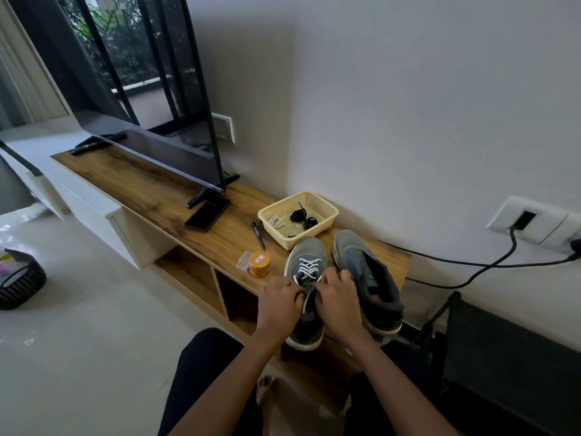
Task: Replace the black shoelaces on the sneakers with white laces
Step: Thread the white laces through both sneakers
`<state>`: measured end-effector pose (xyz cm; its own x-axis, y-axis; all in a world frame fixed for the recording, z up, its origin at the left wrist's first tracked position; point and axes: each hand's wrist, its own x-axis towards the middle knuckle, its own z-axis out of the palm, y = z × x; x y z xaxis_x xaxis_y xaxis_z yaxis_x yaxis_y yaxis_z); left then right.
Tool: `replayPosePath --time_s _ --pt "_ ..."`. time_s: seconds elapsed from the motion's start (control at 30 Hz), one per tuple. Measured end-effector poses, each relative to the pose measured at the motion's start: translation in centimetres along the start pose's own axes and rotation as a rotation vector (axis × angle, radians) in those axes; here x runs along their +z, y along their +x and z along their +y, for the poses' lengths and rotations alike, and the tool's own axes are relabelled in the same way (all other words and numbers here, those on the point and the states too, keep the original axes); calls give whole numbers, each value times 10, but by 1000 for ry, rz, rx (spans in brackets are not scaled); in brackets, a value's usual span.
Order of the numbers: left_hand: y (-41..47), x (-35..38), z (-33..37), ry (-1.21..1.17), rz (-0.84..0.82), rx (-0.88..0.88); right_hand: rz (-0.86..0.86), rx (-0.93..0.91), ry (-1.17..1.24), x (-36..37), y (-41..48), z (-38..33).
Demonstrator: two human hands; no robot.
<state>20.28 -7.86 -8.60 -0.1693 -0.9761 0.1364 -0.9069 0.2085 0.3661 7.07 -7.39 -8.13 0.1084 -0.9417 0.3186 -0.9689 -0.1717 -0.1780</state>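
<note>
A long counter (151,184) of brown wood-grain laminate ran along the pale wall, carrying a flat black television (141,89) on thin angled feet. Both bare forearms reached forward from the lap and met over the near end of the counter. The left hand (278,305) and right hand (338,297) lay knuckles-up, close together, with fingers curled in. Each pinched an end of the white lace (308,267) at the top eyelets of the left sneaker (306,250).

That grey, soft-sided sneaker with its pale rubber sole stood toe to the wall, the flat lace crossed in neat rows up its front. The right sneaker (355,250) stood just beside it, its tongue area open and unlaced.

Behind the toes sat a cream plastic mesh basket (283,237), rectangular, holding coiled black laces (301,214) and a small bundle of white lace (276,221). To the left lay a glossy black phone (207,215), a round orange jar (259,264) and a slim black pen (258,231).
</note>
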Motion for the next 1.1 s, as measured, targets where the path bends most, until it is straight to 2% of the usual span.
replayPosePath --time_s 0.13,0.3,0.37,0.43,0.53,0.63,0.73,0.87,1.1 --pt "-4 -5 1 185 -85 61 -6 -78 -109 -4 -3 4" --pt "-15 -7 -3 216 -162 97 -114 -186 -83 -3 -11 8" --pt "-16 -9 -2 180 -144 110 -111 -150 33 1 -9 11" --pt "-12 -11 -4 -12 -27 67 -113 -32 255 2 1 15" --pt "1 -6 -15 -498 258 -141 -96 155 546 -4 25 21" --pt "25 6 -23 -733 427 -321 -86 231 689 -7 57 20" --pt "47 21 -25 -835 459 -361 -134 204 633 1 96 17" --pt "70 37 -28 -776 438 -293 -183 53 516 29 154 12" --pt "93 36 -39 -814 454 -343 -269 -122 258 89 241 -6"
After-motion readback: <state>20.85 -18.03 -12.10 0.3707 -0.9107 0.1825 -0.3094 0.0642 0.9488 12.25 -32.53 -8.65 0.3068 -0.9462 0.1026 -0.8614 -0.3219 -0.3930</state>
